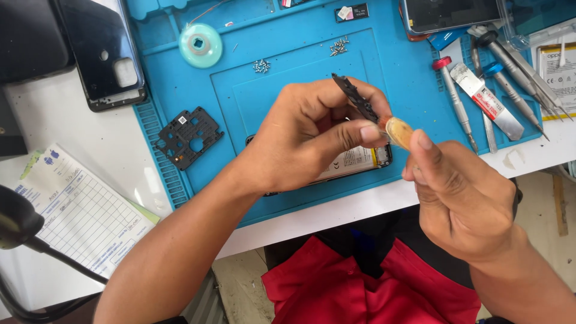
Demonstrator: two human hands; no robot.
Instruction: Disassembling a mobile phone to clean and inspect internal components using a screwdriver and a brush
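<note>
- A blue repair mat (180, 90) covers the white bench.
- The left hand (306, 141) pinches a thin black bracket (355, 97) between thumb and fingertips, raised above the opened phone (354, 162).
- The right hand (459, 198) grips a small brush (398, 132), bristles touching the bracket; light strokes seem best.
- Loose screws (261, 65) lie well apart.

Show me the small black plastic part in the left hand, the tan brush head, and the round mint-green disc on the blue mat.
Small black plastic part (355, 98), head view, middle of its exposed strip.
Tan brush head (399, 131), head view, centre of the bristles.
Round mint-green disc (200, 45), head view, its top face.
</note>
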